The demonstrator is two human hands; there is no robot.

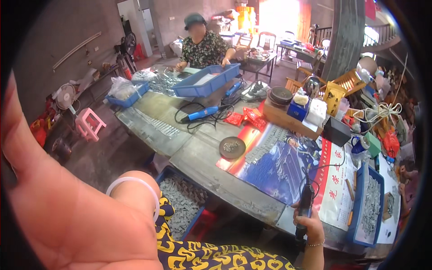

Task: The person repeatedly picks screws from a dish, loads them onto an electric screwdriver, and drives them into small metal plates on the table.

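Right hand (311, 227) gripping a black handheld tool (307, 198), between 4 and 5 o'clock of the view.
Right fingers are clamping around the tool's lower body; its longer part is projecting beyond them toward 12 o'clock, its butt end showing below them toward 7. Tool is standing near-upright at the near edge of the desk (202, 167), beside a printed poster (267, 168); contact with either: cannot tell. Left hand (85, 220) is looming close to the camera at 8 o'clock; its fingers are mostly running out of view, so apart or together: cannot tell. From the right hand, a blue tray (359, 202) of grey pieces (371, 211) is lying toward 2–3 o'clock, a round brown dish (223, 149) toward 10–11.
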